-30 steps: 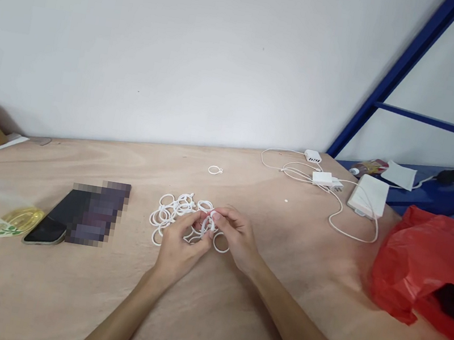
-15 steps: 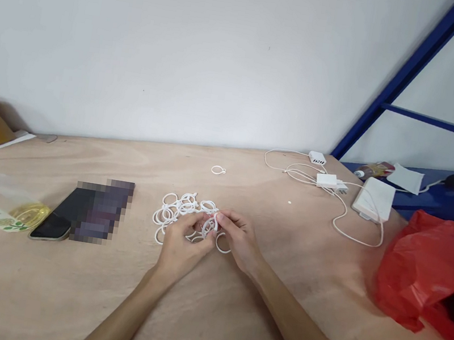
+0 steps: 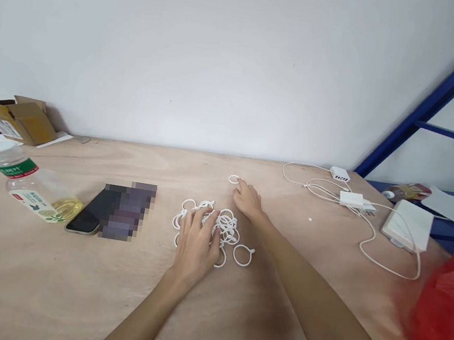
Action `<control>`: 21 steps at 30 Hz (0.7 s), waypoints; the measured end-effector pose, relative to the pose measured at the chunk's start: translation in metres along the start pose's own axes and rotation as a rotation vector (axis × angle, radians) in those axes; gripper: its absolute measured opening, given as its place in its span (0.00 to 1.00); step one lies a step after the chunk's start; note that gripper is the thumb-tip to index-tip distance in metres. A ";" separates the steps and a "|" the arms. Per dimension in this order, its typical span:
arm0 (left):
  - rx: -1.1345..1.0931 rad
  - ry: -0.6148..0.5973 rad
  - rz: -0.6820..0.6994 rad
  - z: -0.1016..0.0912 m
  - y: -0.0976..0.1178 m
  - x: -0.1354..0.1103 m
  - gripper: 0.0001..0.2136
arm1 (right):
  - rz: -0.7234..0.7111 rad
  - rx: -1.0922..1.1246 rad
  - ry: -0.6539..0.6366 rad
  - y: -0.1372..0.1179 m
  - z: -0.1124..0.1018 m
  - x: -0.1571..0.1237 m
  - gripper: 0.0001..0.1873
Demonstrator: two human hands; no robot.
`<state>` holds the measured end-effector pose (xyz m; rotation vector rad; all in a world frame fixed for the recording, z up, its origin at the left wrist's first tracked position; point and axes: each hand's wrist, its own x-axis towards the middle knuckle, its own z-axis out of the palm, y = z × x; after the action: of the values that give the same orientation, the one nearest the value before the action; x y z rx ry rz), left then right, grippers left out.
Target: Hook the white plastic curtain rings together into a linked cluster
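Several white plastic rings (image 3: 225,228), each with a small eyelet, lie in a loose heap on the wooden table (image 3: 73,295). My left hand (image 3: 197,240) rests over the heap with its fingers spread. It covers some of the rings. One ring (image 3: 242,256) lies apart at the heap's right front side. Farther back, a single white ring (image 3: 232,179) lies on the tabletop. My right hand (image 3: 247,199) reaches to it with the index finger stretched out, the fingertip at the ring's right edge. The other right fingers are loosely bent and partly hidden.
To the left are a clear bottle (image 3: 21,175), a black phone (image 3: 95,209) and a cardboard box (image 3: 30,121). White chargers (image 3: 351,199) with cables and a white case (image 3: 408,224) lie at the right. A red plastic bag (image 3: 448,314) sits near the right edge.
My hands have come apart. The ring bunch they held is now down in the heap under my left hand, and my right hand has moved back to the lone ring. The view has turned left.
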<state>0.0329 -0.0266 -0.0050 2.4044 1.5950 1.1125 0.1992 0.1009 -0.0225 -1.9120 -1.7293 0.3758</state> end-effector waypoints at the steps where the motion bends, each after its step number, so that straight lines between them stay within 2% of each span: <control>1: -0.013 0.008 -0.001 0.000 -0.001 0.000 0.16 | -0.001 -0.039 -0.011 -0.002 0.001 0.003 0.22; 7: -0.055 0.037 -0.021 0.003 -0.003 0.001 0.13 | -0.052 -0.155 -0.075 0.000 -0.003 -0.001 0.14; 13: -0.183 0.040 -0.081 0.001 0.002 0.002 0.11 | -0.178 -0.060 -0.112 0.009 -0.025 -0.035 0.11; 15: -0.317 0.039 -0.144 0.000 0.004 0.004 0.10 | -0.237 0.056 -0.100 0.005 -0.030 -0.057 0.10; 17: -0.497 0.026 -0.246 -0.002 0.007 0.007 0.11 | -0.302 0.419 -0.032 -0.003 -0.034 -0.083 0.08; 19: -0.703 -0.011 -0.368 -0.005 0.011 0.010 0.14 | -0.280 0.696 -0.008 -0.013 -0.037 -0.108 0.07; 21: -0.894 -0.066 -0.462 -0.008 0.015 0.012 0.18 | -0.208 0.916 -0.059 -0.024 -0.040 -0.127 0.06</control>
<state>0.0426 -0.0264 0.0137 1.4023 1.1587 1.2500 0.1828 -0.0305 0.0051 -1.0578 -1.3940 0.9493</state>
